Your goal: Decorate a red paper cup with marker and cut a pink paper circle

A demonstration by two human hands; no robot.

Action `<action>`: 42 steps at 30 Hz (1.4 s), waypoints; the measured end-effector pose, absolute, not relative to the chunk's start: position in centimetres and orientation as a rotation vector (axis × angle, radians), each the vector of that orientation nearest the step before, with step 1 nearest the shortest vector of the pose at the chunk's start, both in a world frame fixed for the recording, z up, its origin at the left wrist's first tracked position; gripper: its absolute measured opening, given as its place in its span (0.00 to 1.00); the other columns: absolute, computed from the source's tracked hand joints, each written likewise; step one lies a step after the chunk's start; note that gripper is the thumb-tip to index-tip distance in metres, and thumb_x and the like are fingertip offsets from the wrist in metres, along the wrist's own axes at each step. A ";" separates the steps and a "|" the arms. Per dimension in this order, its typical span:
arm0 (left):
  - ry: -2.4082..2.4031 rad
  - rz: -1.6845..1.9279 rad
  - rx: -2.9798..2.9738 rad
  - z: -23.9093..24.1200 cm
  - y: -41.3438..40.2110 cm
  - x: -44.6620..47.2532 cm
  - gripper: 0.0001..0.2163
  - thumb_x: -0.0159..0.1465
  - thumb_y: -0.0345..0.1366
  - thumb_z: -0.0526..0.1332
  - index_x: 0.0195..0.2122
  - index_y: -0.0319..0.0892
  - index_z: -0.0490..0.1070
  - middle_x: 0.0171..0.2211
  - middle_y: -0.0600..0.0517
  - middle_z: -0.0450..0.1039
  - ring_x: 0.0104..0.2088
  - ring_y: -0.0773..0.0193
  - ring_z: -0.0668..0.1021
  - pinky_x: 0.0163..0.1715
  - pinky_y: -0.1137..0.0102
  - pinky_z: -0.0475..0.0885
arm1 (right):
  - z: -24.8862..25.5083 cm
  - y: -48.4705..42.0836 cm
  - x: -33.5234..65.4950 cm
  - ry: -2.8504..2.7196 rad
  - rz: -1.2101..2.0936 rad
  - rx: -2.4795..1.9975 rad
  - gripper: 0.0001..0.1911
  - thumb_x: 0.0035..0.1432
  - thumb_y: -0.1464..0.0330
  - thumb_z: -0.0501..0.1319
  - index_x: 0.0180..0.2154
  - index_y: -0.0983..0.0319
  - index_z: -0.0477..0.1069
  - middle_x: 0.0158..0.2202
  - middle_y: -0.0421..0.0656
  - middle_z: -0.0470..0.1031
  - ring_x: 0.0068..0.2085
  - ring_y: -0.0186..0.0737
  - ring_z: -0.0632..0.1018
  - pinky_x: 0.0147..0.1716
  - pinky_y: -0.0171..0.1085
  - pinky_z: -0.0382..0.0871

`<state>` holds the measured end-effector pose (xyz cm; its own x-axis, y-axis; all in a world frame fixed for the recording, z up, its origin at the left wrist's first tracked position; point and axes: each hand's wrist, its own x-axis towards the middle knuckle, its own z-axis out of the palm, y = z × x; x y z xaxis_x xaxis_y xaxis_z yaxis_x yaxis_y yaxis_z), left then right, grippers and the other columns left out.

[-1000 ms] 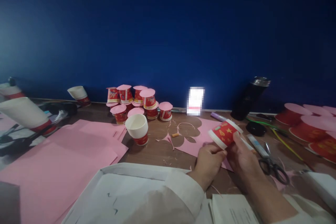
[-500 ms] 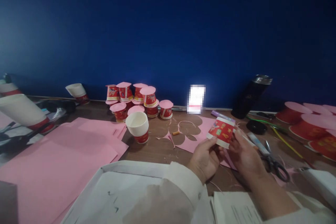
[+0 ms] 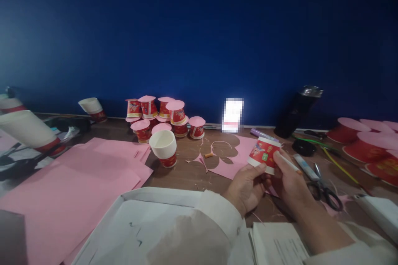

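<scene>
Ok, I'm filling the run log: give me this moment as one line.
left hand: holds red cup | right hand: holds red cup | scissors: on table, right of both hands

Between the left hand and the upright white-and-red cup, a strip of brown tabletop leaves room to pass, with thin pink offcuts lying low on it. That cup stands before the cluster of pink-topped cups, partly barring a straight reach to them. Farther left, flat pink sheets could be crossed from above. The red cup fills the gap between left and right hand. To the right, scissors and a pale tube crowd the tabletop; behind, the dark flask and blue wall close the way.
</scene>
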<state>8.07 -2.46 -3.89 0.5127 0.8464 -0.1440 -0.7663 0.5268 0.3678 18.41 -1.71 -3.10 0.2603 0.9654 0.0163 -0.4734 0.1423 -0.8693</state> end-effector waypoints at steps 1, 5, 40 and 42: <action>0.321 0.993 0.273 -3.9 -2.4 8.1 0.13 0.51 0.33 0.75 0.36 0.35 0.78 0.29 0.50 0.74 0.28 0.70 0.72 0.32 0.75 0.67 | -3.2 -1.7 18.5 -0.701 1.163 -0.885 0.20 0.54 0.59 0.70 0.48 0.53 0.75 0.40 0.41 0.84 0.42 0.48 0.84 0.40 0.46 0.81; 0.313 1.076 0.186 -3.9 -1.8 7.9 0.10 0.55 0.33 0.73 0.37 0.37 0.78 0.32 0.50 0.75 0.29 0.71 0.73 0.33 0.76 0.69 | -3.5 -1.4 18.8 -0.663 1.021 -0.913 0.27 0.51 0.59 0.73 0.53 0.53 0.74 0.46 0.42 0.83 0.44 0.44 0.84 0.41 0.40 0.81; 0.381 1.273 0.031 -4.3 -0.7 7.7 0.03 0.58 0.27 0.68 0.33 0.37 0.76 0.34 0.49 0.78 0.34 0.68 0.79 0.44 0.72 0.74 | -1.7 -4.3 18.7 -1.653 -0.173 -1.168 0.14 0.67 0.63 0.57 0.49 0.54 0.77 0.44 0.47 0.81 0.47 0.50 0.79 0.53 0.51 0.70; 0.394 1.287 0.031 -4.2 -0.7 7.7 0.03 0.58 0.27 0.69 0.32 0.37 0.76 0.33 0.49 0.78 0.33 0.69 0.79 0.44 0.72 0.74 | -1.8 -4.3 18.2 -1.692 -0.187 -1.131 0.11 0.66 0.65 0.58 0.46 0.54 0.76 0.42 0.46 0.81 0.44 0.49 0.80 0.51 0.49 0.71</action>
